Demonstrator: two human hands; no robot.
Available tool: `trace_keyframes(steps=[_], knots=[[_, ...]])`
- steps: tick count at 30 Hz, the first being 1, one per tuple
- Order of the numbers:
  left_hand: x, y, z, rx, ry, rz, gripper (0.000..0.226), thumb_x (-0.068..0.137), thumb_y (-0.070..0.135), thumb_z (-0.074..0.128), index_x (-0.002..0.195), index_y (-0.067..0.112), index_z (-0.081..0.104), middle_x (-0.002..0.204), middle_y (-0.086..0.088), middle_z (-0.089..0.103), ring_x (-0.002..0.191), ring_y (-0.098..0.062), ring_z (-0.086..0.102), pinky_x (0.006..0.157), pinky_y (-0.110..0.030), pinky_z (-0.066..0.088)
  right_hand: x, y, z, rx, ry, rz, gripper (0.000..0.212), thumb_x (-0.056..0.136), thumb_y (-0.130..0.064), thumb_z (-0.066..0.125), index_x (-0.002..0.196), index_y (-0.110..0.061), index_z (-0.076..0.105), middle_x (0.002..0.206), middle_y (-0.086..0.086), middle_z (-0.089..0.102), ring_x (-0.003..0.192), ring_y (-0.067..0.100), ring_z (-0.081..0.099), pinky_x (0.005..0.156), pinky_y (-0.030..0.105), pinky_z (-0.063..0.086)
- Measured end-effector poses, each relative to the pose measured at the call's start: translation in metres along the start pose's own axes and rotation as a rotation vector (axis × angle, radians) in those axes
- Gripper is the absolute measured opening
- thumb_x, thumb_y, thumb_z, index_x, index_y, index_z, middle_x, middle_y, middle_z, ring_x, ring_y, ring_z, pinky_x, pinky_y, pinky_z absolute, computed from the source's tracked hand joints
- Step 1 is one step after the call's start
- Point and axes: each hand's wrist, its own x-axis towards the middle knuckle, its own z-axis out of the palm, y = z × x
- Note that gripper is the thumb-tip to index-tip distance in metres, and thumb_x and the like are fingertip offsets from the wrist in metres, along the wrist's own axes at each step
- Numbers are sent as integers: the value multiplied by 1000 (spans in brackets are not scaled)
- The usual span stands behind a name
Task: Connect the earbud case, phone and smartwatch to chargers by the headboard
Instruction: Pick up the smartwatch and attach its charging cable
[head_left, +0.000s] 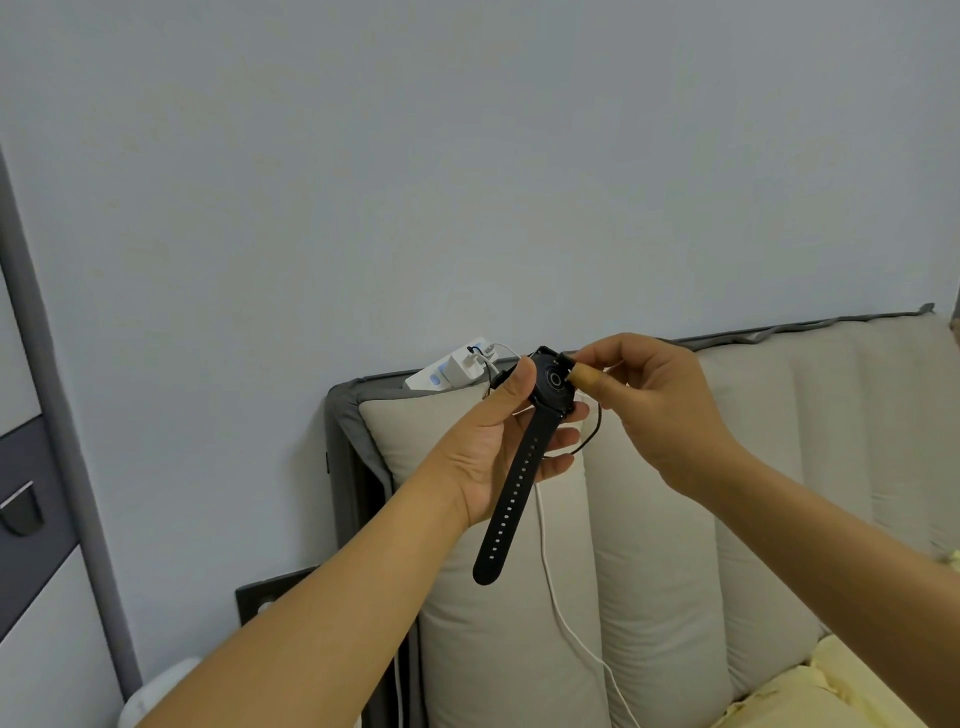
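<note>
- Our left hand (506, 441) is gripping the black round silicone-strapped smartwatch (524, 467).
- At 3 o'clock, our right hand (649, 405) is pinching the small black charger clip (566, 358) against it.

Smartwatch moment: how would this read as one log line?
step: fitting charger | left hand: holds smartwatch, back up, strap hanging | right hand: fingers pinch black charger piece at case edge | seated: cannot tell

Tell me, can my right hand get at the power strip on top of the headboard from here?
Probably yes. The power strip sits in the open on the headboard, just beyond the left hand. But the right hand is pinching a charger piece at the watch, so free it first.
</note>
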Motion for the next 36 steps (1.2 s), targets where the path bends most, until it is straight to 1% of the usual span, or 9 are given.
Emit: trace_keyframes(steps=[3, 8, 11, 13, 15, 22, 30, 33, 36], knots=[[-1, 0, -1, -2, -6, 2, 76, 27, 60, 87, 87, 14, 77, 90, -8, 73, 72, -20, 68, 65, -31, 58, 1, 1, 1, -22, 5, 0, 18, 84, -12, 66, 77, -28, 67, 73, -11, 68, 68, 10, 55, 69, 28, 51], [1, 0, -2, 10, -3, -3, 77, 26, 60, 87, 86, 13, 76, 89, -7, 73, 70, -19, 67, 67, -31, 58, 1, 4, 0, -55, 19, 0, 21, 84, -12, 66, 76, -31, 66, 75, -12, 67, 68, 9, 54, 68, 26, 50], [2, -1, -1, 22, -2, -9, 74, 26, 62, 86, 83, 15, 78, 88, -6, 73, 71, -18, 67, 68, -31, 57, 2, 5, 0, -51, 16, -3, 21, 85, -11, 66, 77, -30, 66, 76, -10, 67, 69, 9, 54, 68, 25, 50], [3, -2, -1, 25, 7, -13, 78, 25, 62, 86, 86, 15, 77, 89, -6, 73, 72, -19, 67, 69, -32, 57, 2, 5, 0, -37, 12, -5, 20, 84, -10, 66, 77, -28, 67, 76, -9, 68, 69, 10, 54, 69, 26, 50], [5, -2, 0, 26, 13, -17, 82, 24, 62, 86, 90, 13, 75, 89, -7, 73, 72, -19, 66, 68, -32, 57, 3, 5, -1, -27, 8, -5, 20, 84, -9, 66, 76, -27, 68, 76, -8, 68, 71, 12, 54, 71, 28, 50], [10, -8, 2, 38, -20, -25, 73, 24, 61, 86, 80, 16, 79, 85, -6, 74, 67, -16, 68, 68, -31, 57, 6, 5, -3, 24, 25, 12, 21, 82, -6, 67, 73, -26, 69, 72, -7, 69, 72, 15, 56, 76, 37, 53], [15, -9, 3, 6, -9, -13, 76, 23, 59, 87, 83, 14, 78, 86, -8, 73, 67, -18, 68, 65, -31, 59, 8, 8, -6, 35, 40, 19, 19, 81, -6, 68, 75, -24, 69, 76, -1, 70, 77, 22, 60, 81, 43, 54], [16, -10, 3, -2, -5, -9, 77, 24, 60, 87, 85, 14, 77, 86, -8, 73, 67, -19, 68, 64, -31, 59, 8, 9, -6, 38, 43, 16, 18, 82, -5, 68, 76, -23, 70, 79, 1, 71, 81, 27, 62, 80, 41, 54], [16, -11, 3, -2, -8, -7, 76, 23, 60, 87, 84, 14, 77, 86, -8, 73, 68, -18, 68, 64, -31, 58, 8, 10, -5, 54, 37, 26, 19, 82, -5, 67, 77, -22, 69, 79, 1, 71, 80, 22, 63, 77, 34, 54]])
